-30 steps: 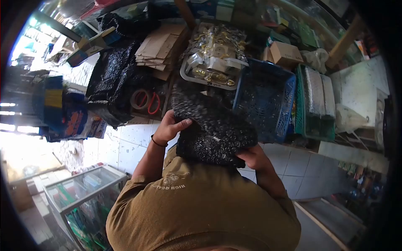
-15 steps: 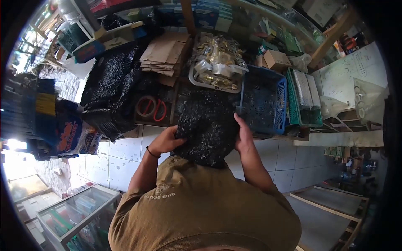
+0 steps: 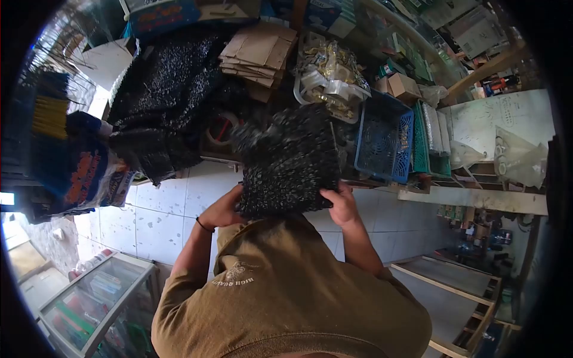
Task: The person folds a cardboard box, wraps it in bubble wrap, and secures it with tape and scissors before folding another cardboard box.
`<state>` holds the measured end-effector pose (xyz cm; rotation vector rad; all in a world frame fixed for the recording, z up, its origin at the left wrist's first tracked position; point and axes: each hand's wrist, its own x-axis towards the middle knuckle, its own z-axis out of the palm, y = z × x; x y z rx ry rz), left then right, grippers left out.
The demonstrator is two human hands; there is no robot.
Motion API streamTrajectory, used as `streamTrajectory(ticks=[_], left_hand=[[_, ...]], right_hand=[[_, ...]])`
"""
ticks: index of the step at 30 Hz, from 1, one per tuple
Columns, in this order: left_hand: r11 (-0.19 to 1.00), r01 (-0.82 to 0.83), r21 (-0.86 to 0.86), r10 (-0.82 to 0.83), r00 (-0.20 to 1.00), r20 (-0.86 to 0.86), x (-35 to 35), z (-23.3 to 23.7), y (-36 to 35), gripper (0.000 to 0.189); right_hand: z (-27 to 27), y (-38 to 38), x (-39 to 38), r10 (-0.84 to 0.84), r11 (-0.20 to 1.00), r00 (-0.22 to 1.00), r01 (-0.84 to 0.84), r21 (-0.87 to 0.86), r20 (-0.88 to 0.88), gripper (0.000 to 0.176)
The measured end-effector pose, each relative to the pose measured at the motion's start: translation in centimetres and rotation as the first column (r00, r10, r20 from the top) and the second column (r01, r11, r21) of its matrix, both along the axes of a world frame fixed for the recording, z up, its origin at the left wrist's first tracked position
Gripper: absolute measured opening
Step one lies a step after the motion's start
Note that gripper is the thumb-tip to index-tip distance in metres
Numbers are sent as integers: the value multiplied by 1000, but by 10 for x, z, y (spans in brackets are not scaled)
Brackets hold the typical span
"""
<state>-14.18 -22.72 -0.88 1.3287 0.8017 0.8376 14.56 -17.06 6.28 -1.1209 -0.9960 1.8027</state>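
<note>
A sheet of black bubble wrap [image 3: 289, 167] hangs in front of my chest, its far edge blurred and raised towards the table. My left hand [image 3: 224, 209] grips its near left edge, with the fingers partly hidden behind the wrap. At the near right edge, my right hand [image 3: 340, 204] pinches the wrap, thumb on top. Beyond the sheet lie a roll of tape [image 3: 219, 128] and a red-handled thing, partly covered.
A large pile of black bubble wrap [image 3: 173, 77] lies at the left, beside folded brown cardboard [image 3: 259, 52]. Behind the sheet stands a tray [image 3: 298, 89] of small gold-coloured packets. Blue [image 3: 358, 143] and green baskets [image 3: 422, 149] are to the right.
The wrap's far part has lifted and shifted, and its near edge now lies straighter. My right hand has moved down to the near right edge. The view has shifted slightly.
</note>
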Motion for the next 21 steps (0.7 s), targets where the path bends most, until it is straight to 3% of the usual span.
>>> streamTrajectory(ticks=[1, 3, 4, 5, 7, 8, 9, 11, 13, 15, 17, 19, 20, 21], left_hand=[[1000, -2, -11, 2, 1000, 17, 2, -3, 2, 86], [958, 60, -282, 68, 903, 423, 3, -7, 10, 85], [954, -2, -301, 166, 838, 520, 11, 0, 17, 82], [951, 7, -310, 163, 839, 519, 14, -2, 22, 82], [880, -93, -465, 336, 815, 473, 21, -12, 36, 75], [864, -183, -470, 390, 833, 392, 29, -16, 41, 61], [862, -178, -474, 386, 837, 388, 35, -17, 47, 61], [841, -239, -485, 395, 884, 249, 44, -17, 56, 42], [842, -298, -450, 418, 887, 194, 50, -5, 57, 37], [831, -376, -410, 464, 875, 138, 56, -2, 53, 33], [805, -517, -290, 530, 847, -38, 59, -3, 46, 18], [658, -730, 188, 741, 580, -338, 71, 29, 30, 8], [584, -719, 377, 806, 459, -373, 78, 47, 23, 4], [507, -666, 547, 859, 335, -387, 86, 65, 15, 1]], right_hand=[[-9, -2, 2, 2, 1000, 1000, -2, -11, 17, 29], [-29, -6, 7, 47, 998, 972, -57, 35, 230, 25], [-38, -8, 9, 20, 998, 967, -34, 51, 255, 23], [-41, -11, 10, 14, 999, 967, -25, 42, 255, 23], [-46, -14, 10, -50, 998, 971, 54, -10, 235, 22], [-52, -15, 13, -59, 998, 971, 64, -15, 233, 22], [-60, -17, 17, -64, 998, 959, 68, -7, 275, 23], [-69, -19, 26, -66, 998, 950, 70, -2, 307, 24], [-72, -15, 35, 60, 998, 908, -45, -46, 415, 27], [-72, -9, 41, 106, 994, 911, -98, -41, 399, 32], [-72, -1, 45, 149, 988, 917, -150, -26, 371, 37], [-74, 6, 45, 3, 998, 774, -40, 45, 633, 47], [-73, 10, 47, -17, 987, 722, -98, 126, 692, 60], [-60, 10, 44, -16, 989, 741, -85, 118, 671, 60]])
